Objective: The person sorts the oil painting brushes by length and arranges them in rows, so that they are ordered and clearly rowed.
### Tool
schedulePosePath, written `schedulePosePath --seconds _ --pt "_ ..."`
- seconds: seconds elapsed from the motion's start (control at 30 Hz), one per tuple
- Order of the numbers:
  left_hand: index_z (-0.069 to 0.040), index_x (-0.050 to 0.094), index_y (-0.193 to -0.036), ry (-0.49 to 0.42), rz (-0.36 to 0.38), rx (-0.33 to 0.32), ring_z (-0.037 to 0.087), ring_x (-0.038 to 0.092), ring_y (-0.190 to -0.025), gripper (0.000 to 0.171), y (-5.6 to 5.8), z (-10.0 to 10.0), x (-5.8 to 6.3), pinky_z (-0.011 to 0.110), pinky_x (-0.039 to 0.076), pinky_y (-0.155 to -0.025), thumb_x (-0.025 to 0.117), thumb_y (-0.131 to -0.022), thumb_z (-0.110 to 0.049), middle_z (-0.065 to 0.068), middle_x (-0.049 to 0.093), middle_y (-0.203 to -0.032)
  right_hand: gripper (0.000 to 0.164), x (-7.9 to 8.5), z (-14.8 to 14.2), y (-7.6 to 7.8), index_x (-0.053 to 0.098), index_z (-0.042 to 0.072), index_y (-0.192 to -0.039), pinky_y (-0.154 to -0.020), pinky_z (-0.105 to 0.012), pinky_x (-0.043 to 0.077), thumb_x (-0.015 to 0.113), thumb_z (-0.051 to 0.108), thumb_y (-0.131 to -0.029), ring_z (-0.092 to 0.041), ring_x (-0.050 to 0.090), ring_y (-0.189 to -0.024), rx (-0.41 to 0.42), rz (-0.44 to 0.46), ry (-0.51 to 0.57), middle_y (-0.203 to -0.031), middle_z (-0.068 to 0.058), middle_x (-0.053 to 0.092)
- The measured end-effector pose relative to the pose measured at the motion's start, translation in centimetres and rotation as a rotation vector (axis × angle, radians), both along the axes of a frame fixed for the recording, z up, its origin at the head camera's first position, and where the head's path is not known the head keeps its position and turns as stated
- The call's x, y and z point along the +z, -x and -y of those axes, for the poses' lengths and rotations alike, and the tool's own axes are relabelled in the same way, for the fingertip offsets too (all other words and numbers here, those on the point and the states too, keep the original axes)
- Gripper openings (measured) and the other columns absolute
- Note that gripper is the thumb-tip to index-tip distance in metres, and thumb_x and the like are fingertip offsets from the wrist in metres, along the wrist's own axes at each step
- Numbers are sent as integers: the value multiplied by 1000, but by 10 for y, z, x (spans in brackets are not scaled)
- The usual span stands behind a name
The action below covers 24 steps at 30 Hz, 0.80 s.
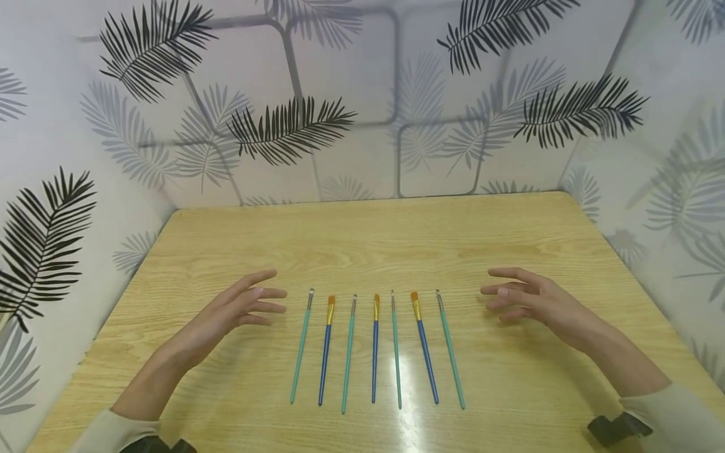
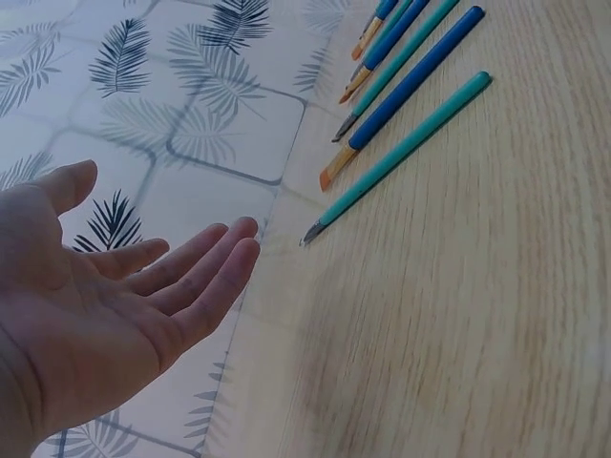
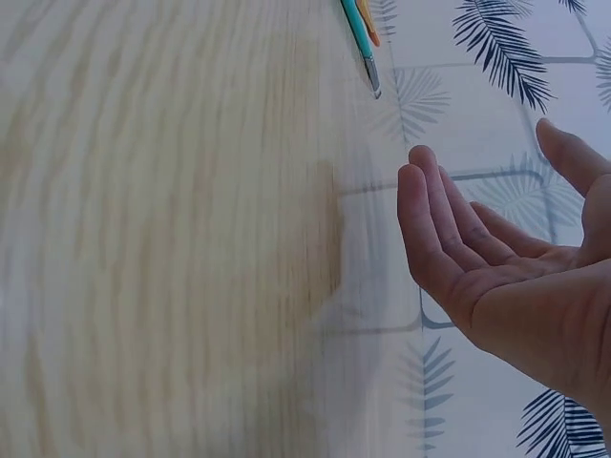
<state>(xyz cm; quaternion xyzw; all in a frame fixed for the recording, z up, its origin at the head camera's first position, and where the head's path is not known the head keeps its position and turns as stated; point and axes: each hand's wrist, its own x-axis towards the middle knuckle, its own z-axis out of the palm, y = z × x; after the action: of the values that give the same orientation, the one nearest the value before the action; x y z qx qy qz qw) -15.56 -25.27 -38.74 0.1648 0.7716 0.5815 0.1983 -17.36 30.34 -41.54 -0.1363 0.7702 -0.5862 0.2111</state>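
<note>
Several paintbrushes lie in a row on the wooden table, bristles toward the far side, green and blue handles alternating. At the row's left end is a green paintbrush (image 1: 300,352), with a blue one (image 1: 325,358) beside it. My left hand (image 1: 238,305) hovers left of the row, fingers spread and holding nothing; its palm shows in the left wrist view. The green paintbrush (image 1: 450,352) at the right end is the one nearest my right hand (image 1: 532,302). That hand is also bare, its fingers loosely extended toward the row. A blue paintbrush (image 1: 425,352) lies just inside it.
The table (image 1: 362,245) has a light wood grain and a glare spot near the front. Behind it and along both sides rises a wall covering (image 1: 351,69) with a feather-leaf pattern. Dark straps (image 1: 620,429) circle the sleeves.
</note>
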Motion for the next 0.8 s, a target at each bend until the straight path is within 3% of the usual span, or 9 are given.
schedulePosePath --seconds 0.33,0.53,0.8 --pt "-21 29 -156 -50 69 -27 32 56 -131 48 1 -7 -3 36 49 -104 33 -110 -35 22 44 -152 58 2 2 2 26 2 -154 -95 -41 56 49 25 -106 -26 66 -118 -21 71 25 -144 -16 56" --pt "-23 29 -155 -44 140 -40 30 59 -129 48 -5 -16 -9 43 45 -109 38 -109 -32 16 47 -152 58 2 7 1 24 3 -155 -96 -45 55 49 22 -106 -34 64 -120 2 152 58 -147 -22 51" --pt "-27 32 -153 -18 184 1 31 60 -127 49 -8 -23 -12 47 43 -110 46 -106 -33 10 51 -150 59 1 10 0 23 3 -155 -95 -45 55 49 23 -106 -35 63 -120 13 179 56 -148 -24 49"
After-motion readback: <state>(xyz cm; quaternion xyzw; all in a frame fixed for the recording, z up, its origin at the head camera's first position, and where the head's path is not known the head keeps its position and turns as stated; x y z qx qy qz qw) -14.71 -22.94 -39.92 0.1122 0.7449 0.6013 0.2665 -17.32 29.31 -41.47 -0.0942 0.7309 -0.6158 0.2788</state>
